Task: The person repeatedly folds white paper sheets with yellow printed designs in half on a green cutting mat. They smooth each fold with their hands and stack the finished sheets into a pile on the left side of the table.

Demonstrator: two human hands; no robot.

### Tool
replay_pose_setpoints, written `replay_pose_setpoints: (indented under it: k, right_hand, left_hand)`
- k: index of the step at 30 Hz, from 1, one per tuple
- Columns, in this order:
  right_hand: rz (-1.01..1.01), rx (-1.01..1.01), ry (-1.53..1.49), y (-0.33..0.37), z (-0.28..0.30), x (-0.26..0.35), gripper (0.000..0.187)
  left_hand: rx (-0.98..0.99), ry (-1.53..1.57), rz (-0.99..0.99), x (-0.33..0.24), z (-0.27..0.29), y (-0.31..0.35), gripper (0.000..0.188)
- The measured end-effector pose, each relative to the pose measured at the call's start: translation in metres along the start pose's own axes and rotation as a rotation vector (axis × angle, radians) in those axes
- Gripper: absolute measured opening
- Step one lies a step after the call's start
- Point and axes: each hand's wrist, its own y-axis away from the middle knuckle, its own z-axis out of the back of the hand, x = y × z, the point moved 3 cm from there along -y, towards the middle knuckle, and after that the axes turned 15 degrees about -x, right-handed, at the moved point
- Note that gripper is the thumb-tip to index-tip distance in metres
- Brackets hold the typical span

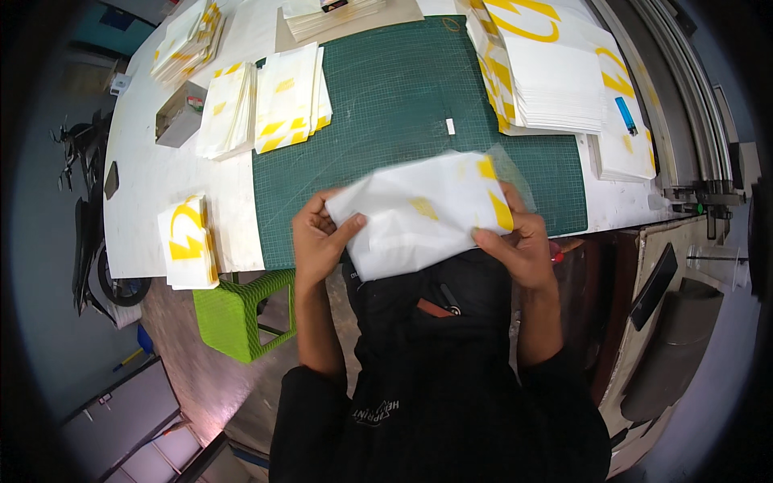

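Both my hands hold a white paper packet with yellow print, level above the near edge of the green cutting mat. My left hand pinches its left end, with the thumb on top and the fingers behind. At the right end, beside a yellow printed band, my right hand grips it the same way. A thin clear plastic film sticks out past the packet's upper right corner; how far it wraps round the packet I cannot tell. A small white piece lies on the mat beyond.
Similar stacks lie at the left, on the mat's left part, at the near left edge and at the right. A blue lighter-like object rests at right. A small grey box and green stool are at left.
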Motion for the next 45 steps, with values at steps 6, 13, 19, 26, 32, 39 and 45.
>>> replay_pose_setpoints:
  k: [6,13,19,26,32,39,45]
  right_hand:
    - [-0.298,-0.144,-0.076,0.005,-0.005,-0.019,0.023]
    - [-0.230,-0.262,0.096,0.011,-0.005,-0.036,0.026]
    - [-0.176,-0.259,-0.169,0.017,-0.016,-0.047,0.025]
    - [-0.243,-0.186,-0.018,0.002,-0.020,-0.039,0.039]
    - [-0.092,-0.176,-0.088,-0.005,-0.024,-0.017,0.056]
    - [-0.151,-0.162,0.068,-0.002,-0.009,-0.020,0.023]
    - [-0.134,-0.109,0.032,-0.002,-0.005,-0.019,0.027]
  left_hand:
    - [-0.252,0.036,-0.217,0.013,-0.002,0.012,0.031]
    - [-0.229,-0.178,-0.345,-0.012,-0.006,0.035,0.025]
    - [0.019,0.097,0.027,-0.005,-0.008,0.034,0.039]
    - [-0.005,0.040,0.090,-0.009,0.005,0.032,0.052]
    - [-0.075,0.225,0.084,-0.023,-0.011,0.023,0.064]
    - [0.136,0.074,-0.024,-0.015,-0.002,0.032,0.046]
    - [0.135,0.087,-0.033,-0.026,-0.007,0.035,0.046]
